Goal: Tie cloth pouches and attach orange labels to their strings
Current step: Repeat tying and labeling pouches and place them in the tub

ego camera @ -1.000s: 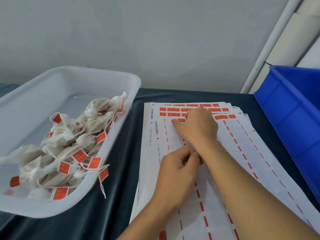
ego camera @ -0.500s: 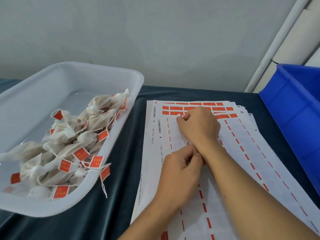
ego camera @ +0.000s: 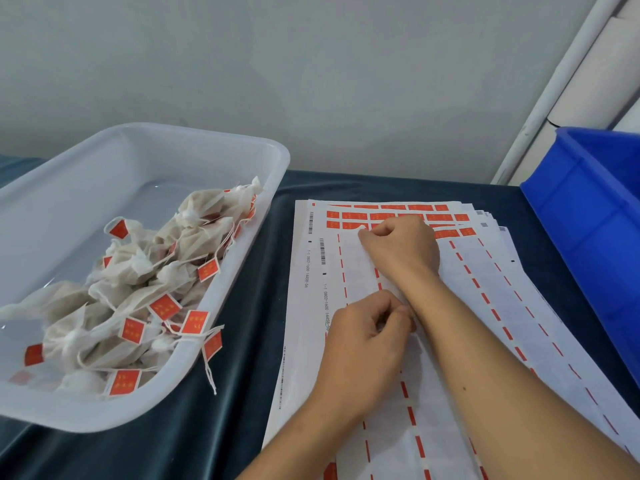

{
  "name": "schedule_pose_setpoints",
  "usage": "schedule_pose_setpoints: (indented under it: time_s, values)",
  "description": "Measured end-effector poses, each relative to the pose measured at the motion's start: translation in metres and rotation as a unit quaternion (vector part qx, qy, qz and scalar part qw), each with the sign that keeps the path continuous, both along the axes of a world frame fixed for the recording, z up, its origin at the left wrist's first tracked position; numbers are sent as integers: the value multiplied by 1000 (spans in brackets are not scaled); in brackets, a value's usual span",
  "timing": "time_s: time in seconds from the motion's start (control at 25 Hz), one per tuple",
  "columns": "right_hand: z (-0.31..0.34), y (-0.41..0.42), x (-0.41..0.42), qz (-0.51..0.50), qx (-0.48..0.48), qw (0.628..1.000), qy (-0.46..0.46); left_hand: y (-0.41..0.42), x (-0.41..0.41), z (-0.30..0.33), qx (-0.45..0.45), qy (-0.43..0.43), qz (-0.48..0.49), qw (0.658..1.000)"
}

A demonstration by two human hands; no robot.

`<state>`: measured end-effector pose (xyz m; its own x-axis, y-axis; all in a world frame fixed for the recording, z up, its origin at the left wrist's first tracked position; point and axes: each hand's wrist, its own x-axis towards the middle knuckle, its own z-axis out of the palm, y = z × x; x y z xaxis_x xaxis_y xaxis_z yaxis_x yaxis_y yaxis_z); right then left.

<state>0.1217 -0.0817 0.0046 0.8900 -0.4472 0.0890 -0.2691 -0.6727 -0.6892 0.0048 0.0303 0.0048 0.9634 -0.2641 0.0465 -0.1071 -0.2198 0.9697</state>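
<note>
Two hands on label sheets (ego camera: 391,393), right hand (ego camera: 401,249) pinching orange label (ego camera: 363,227), left hand (ego camera: 363,344) curled (grasp unclear)

Dark teal cloth (ego camera: 242,393) covers tabletop. Blue plastic crate (ego camera: 595,216) at right edge, partly out of view. Grey wall (ego camera: 311,71) behind. White pipe (ego camera: 554,91) runs diagonally up right corner, beside pale panels.

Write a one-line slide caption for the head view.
Right hand picks at orange labels on sheets; left hand steadies them.
</note>
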Motion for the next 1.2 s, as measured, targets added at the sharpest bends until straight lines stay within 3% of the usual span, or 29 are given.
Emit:
schedule_pose_setpoints:
  time_s: [0.76, 0.92, 1.04, 1.2]
  values:
    - [9, -19, 14, -1, 41, 999, 36, 2, 0, 5, -21, 25, 2, 999]
    - [11, -36, 17, -72, 51, 996, -19, 3, 1, 5, -5, 19, 14, 1000]
    - [21, -55, 9, -128, 112, 983, -75, 2, 1, 8, -15, 31, 30, 999]
    - [33, -65, -23, -96, 211, 964, -133, 3, 3, 12, -60, 48, 47, 996]
